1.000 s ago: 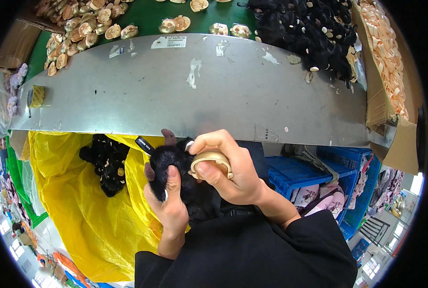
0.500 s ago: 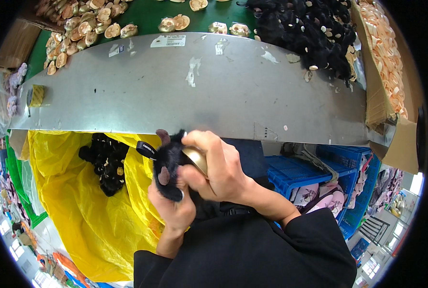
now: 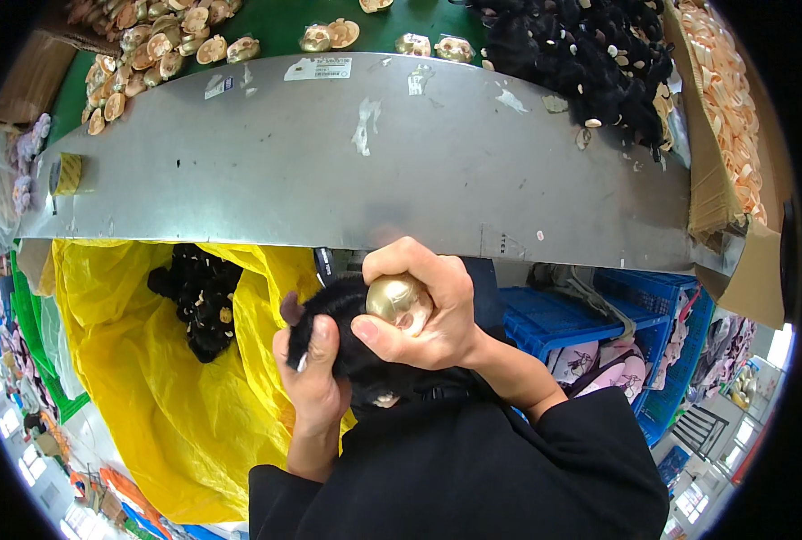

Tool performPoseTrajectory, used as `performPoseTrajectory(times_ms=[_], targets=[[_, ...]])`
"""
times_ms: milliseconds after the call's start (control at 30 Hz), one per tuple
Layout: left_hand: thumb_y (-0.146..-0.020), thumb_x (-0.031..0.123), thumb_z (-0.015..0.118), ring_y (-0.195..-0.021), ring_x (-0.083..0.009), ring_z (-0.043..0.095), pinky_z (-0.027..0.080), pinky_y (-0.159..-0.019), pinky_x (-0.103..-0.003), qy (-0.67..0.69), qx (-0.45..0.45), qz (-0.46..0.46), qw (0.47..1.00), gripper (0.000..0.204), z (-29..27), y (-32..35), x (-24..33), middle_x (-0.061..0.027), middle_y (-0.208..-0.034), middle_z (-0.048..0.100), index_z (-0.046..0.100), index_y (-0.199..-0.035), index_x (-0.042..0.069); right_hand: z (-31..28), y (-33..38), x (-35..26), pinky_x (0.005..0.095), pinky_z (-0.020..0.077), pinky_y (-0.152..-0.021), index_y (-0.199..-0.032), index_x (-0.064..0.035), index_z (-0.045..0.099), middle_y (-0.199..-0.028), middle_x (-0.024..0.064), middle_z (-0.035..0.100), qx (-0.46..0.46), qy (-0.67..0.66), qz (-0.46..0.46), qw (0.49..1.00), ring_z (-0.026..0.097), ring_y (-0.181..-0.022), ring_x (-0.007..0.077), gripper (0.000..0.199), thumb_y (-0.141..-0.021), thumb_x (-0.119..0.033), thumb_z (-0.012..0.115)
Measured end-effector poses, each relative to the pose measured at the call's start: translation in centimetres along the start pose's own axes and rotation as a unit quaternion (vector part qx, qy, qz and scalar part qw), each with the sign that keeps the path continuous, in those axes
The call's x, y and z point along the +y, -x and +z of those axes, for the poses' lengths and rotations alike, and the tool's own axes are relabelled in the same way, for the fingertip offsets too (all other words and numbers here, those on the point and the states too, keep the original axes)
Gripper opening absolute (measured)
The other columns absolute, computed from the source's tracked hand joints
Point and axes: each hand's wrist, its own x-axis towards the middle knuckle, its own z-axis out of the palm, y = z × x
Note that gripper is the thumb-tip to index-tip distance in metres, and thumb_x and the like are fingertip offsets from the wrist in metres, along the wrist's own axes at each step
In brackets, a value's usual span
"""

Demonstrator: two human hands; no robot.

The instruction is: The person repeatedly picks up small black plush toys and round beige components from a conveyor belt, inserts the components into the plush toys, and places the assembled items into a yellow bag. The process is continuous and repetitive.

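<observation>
In front of my body, my left hand (image 3: pixel 317 389) is closed on a black furry plush toy skin (image 3: pixel 351 346), its thumb pressed on the fur. A dark pinkish ear (image 3: pixel 291 309) stands out from the skin's left side, and a black label tag (image 3: pixel 324 265) sticks up at its top. My right hand (image 3: pixel 455 310) grips a shiny gold plastic doll face (image 3: pixel 399 303) between thumb and curled fingers. The face is against the right side of the plush skin; whether it sits inside the fur opening, I cannot tell.
Beyond my hands runs a grey metal table edge (image 3: pixel 284 180). Gold doll faces (image 3: pixel 162 45) lie at the far left, black plush skins (image 3: pixel 572 72) at the far right beside a carton (image 3: pixel 711 162) of peach parts. A yellow bag (image 3: pixel 140 396) holds black plush pieces; blue crates (image 3: pixel 545 319) stand right.
My right hand has turned, so more of the gold face shows. The plush skin has turned too, and its tag now points up; my left thumb now lies on top of the fur.
</observation>
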Motion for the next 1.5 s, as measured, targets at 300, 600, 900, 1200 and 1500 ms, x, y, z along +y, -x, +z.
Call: performPoseTrajectory(times_ms=[300,600,900,1200,1500], targets=[[-0.091,0.037,0.073,-0.12,-0.0281,0.062,0.05,-0.105,-0.041,0.186,-0.089,-0.141,0.968,0.069,-0.9,0.4,-1.6,-0.0173,-0.132,0.061,0.046,-0.141,-0.003,-0.4,-0.4,-0.5,0.0212,0.0369,-0.054,-0.098,-0.0016,0.061,-0.073,0.0004,0.055,-0.001,-0.05,0.052,0.997,0.048,-0.06,0.0052,0.03,-0.079,-0.017,0.079],[-0.088,0.024,0.078,-0.12,-0.0268,0.063,0.049,-0.106,-0.042,0.235,-0.115,-0.139,0.955,0.07,-2.2,0.3,-2.9,-0.0154,-0.133,0.061,0.044,-0.144,-0.001,-1.3,-0.4,0.3,0.0219,0.037,-0.057,-0.1,-0.0027,0.06,-0.076,0.0002,0.055,-0.032,-0.055,0.073,0.995,0.048,-0.064,0.0057,0.032,-0.081,-0.019,0.079],[-0.082,0.01,0.081,-0.11,-0.0283,0.067,0.055,-0.099,-0.042,0.215,-0.065,-0.136,0.965,0.063,-1.0,-0.1,-2.6,-0.0151,-0.123,0.066,0.052,-0.138,0.002,-1.5,-0.2,0.8,0.022,0.0355,-0.057,-0.1,-0.0033,0.059,-0.075,-0.0019,0.051,-0.023,-0.059,0.074,0.995,0.045,-0.064,0.0051,0.031,-0.084,-0.021,0.078],[-0.083,-0.002,0.077,-0.099,-0.0223,0.07,0.053,-0.094,-0.034,-0.014,-0.209,-0.075,0.975,0.03,0.1,-1.6,-1.4,-0.014,-0.103,0.072,0.068,-0.111,-0.005,-1.4,-0.1,2.7,0.0231,0.0366,-0.056,-0.1,-0.0038,0.057,-0.07,-0.0011,0.048,0.042,-0.057,0.067,0.995,0.043,-0.062,0.0061,0.03,-0.09,-0.027,0.074],[-0.085,0.015,0.081,-0.098,-0.0135,0.064,0.048,-0.093,-0.028,-0.134,-0.056,0.018,0.989,0.038,3.1,-1.4,-2.5,-0.0028,-0.109,0.068,0.065,-0.116,0.001,-3.5,1.0,1.7,0.0273,0.0463,-0.057,-0.102,-0.0027,0.058,-0.072,0.006,0.057,0.055,-0.067,0.003,0.996,0.057,-0.06,0.0134,0.036,-0.104,-0.038,0.055]])
